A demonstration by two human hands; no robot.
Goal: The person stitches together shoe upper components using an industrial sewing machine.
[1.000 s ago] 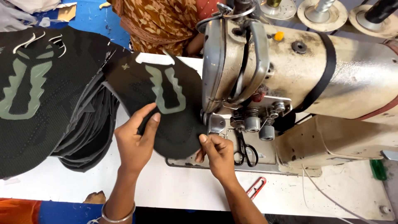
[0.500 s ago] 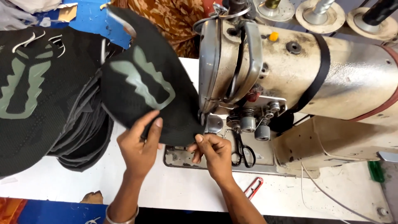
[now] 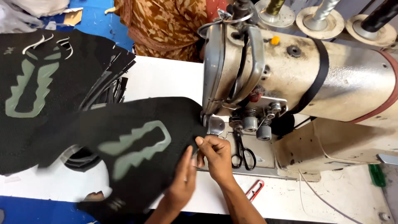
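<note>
1. The black fabric panel (image 3: 137,145), with a grey-green jagged patch on it, lies spread over the front of the white surface (image 3: 166,79), its right edge at the foot of the sewing machine (image 3: 315,79) and its blurred left end reaching towards the surface's left edge
2. The right hand (image 3: 215,155) pinches that right edge, fingers (image 3: 203,143) closed on the cloth just in front of the presser foot (image 3: 213,124)
3. The left hand (image 3: 182,182) lies just beside it on the panel's lower right part; its fingers look close together and extended against the cloth, though whether they grip or only press it I cannot tell
4. From both hands the panel runs off to the left, its long axis roughly left to right, along the surface's front edge; the right hand is the nearer to the needle area
5. Small black scissors (image 3: 242,151) lie on the machine bed right of the hands, and a red clip-like tool (image 3: 255,190) lies on the surface near the front edge
6. A stack of like black panels (image 3: 49,83) fills the left back corner
7. Behind the surface stands another person in a brown patterned garment (image 3: 166,25)
8. Thread spools (image 3: 327,12) stand on top behind the machine
</note>
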